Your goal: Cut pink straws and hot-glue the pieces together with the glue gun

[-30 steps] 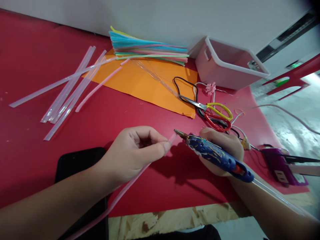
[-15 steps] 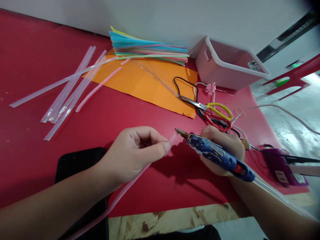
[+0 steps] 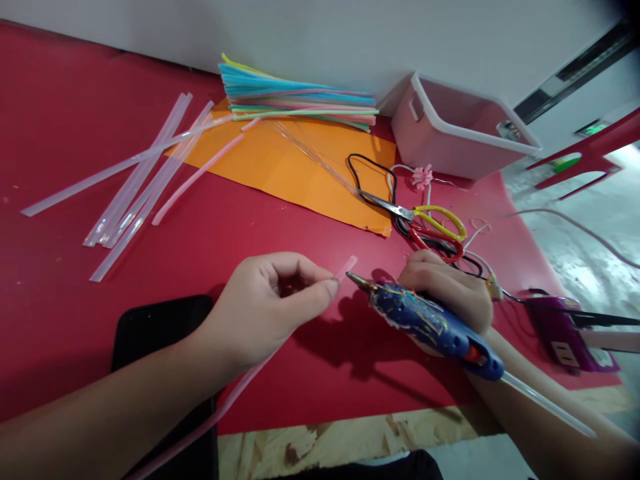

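Head view. Left hand (image 3: 273, 310): thumb and fingertip pinching a pink pipe cleaner (image 3: 240, 390) near one end. Short tip projects beyond the pinch, up and to the right, toward the other hand; the remaining length passes beneath the palm and runs down-left, over a black phone-like slab (image 3: 160, 327) lying partly under the left forearm.

Right hand (image 3: 453, 290): curled about a blue glue gun (image 3: 425, 320), fingers partly hidden behind its body. Nozzle points left, at the projecting tip, so the pipe cleaner end lies between the two hands. Nozzle and tip very close; contact cannot be determined. A clear glue stick (image 3: 545, 403) protrudes from the rear of the gun, above the right forearm.

Surroundings, on the red bench (image 3: 75, 320): scissors (image 3: 387, 205) beyond the right hand, blades over an orange sheet (image 3: 260, 173); bundle of coloured pipe cleaners (image 3: 300, 93) along the sheet's far edge; translucent sticks (image 3: 125, 159) crossed at left; pink bin (image 3: 430, 133) at far right; purple power strip (image 3: 557, 333) right of the right hand.
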`<state>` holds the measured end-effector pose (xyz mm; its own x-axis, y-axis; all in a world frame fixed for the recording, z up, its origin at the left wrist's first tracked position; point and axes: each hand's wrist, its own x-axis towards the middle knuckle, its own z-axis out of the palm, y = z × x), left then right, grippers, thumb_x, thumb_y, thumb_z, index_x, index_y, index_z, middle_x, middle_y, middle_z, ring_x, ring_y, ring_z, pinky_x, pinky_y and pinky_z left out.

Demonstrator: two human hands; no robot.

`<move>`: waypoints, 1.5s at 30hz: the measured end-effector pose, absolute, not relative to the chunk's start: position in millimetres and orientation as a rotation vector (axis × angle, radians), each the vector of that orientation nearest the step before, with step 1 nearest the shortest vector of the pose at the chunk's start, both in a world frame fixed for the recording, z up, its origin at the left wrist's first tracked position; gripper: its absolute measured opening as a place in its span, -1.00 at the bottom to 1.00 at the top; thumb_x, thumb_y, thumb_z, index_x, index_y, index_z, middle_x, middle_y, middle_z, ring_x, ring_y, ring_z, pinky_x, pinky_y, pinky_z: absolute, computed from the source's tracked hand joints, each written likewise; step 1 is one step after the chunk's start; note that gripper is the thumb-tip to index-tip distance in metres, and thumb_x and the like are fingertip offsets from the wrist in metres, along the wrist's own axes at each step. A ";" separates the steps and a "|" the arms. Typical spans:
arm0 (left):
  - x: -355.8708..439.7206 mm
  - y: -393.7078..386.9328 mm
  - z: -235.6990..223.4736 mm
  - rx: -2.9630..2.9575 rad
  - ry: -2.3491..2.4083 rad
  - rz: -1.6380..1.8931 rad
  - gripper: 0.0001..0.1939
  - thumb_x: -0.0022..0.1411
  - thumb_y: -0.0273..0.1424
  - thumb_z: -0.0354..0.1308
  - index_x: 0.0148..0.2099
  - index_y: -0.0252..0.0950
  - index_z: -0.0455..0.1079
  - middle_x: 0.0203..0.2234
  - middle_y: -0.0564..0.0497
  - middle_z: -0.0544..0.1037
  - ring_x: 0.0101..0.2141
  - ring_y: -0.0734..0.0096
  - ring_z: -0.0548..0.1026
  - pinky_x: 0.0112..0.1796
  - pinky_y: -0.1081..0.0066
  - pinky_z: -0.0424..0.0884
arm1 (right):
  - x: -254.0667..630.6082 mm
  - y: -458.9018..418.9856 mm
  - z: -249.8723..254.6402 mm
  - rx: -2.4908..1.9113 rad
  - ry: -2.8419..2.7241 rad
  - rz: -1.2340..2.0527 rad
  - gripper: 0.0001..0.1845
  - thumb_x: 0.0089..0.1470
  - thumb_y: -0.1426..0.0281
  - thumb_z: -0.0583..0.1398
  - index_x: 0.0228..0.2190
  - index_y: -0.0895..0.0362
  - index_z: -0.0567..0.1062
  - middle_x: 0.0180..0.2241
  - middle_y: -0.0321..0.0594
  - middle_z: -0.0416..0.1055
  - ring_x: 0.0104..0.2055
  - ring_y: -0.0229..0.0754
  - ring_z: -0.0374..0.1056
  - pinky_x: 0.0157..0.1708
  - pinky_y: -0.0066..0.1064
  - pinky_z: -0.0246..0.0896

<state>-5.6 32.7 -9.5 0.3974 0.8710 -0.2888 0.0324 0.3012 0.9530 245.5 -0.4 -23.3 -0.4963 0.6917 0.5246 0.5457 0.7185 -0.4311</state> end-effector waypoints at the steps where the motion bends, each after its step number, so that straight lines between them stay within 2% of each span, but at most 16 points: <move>1: -5.5 32.6 -8.9 1.121 1.012 0.705 -0.90 0.09 -0.43 0.31 -0.47 -0.28 0.52 -0.59 0.17 0.53 -0.52 0.63 0.40 -0.45 0.63 0.32 | 245.1 -0.3 -22.8 -0.922 -2.235 0.279 -0.93 0.23 0.47 0.12 -0.32 0.14 0.40 -0.52 -0.26 0.35 -0.52 -0.24 0.27 -0.36 -0.25 0.22; 5: -5.2 31.7 -6.5 1.067 0.970 0.686 -0.89 0.06 -0.47 0.32 -0.50 -0.28 0.51 -0.61 0.17 0.54 -0.54 0.64 0.40 -0.48 0.65 0.32 | 245.1 -0.8 -20.4 -0.945 -2.262 0.293 -0.81 0.32 0.38 0.06 -0.33 0.14 0.41 -0.55 -0.28 0.34 -0.52 -0.24 0.30 -0.34 -0.23 0.21; 19: -5.2 31.5 -5.6 1.003 0.902 0.686 -0.88 0.04 -0.52 0.32 -0.51 -0.28 0.51 -0.63 0.20 0.55 -0.55 0.69 0.42 -0.49 0.70 0.32 | 246.8 -2.2 -18.5 -0.934 -2.296 0.304 -0.86 0.29 0.45 0.10 -0.33 0.19 0.40 -0.54 -0.22 0.34 -0.51 -0.25 0.28 -0.34 -0.23 0.17; 30: -4.8 32.1 -3.8 1.012 0.922 0.673 -0.88 0.01 -0.53 0.32 -0.52 -0.28 0.49 -0.64 0.19 0.53 -0.56 0.66 0.40 -0.50 0.67 0.32 | 245.2 -1.4 -16.6 -0.947 -2.322 0.169 -0.85 0.31 0.41 0.09 -0.32 0.15 0.42 -0.56 -0.26 0.38 -0.52 -0.23 0.31 -0.33 -0.24 0.20; 45: -5.4 30.3 -2.7 1.020 0.932 0.675 -0.87 0.03 -0.49 0.32 -0.53 -0.29 0.47 -0.62 0.17 0.53 -0.55 0.63 0.41 -0.49 0.63 0.34 | 245.4 -1.0 -15.8 -0.953 -2.325 0.179 -0.87 0.30 0.41 0.10 -0.32 0.14 0.40 -0.55 -0.26 0.40 -0.54 -0.24 0.31 -0.35 -0.24 0.20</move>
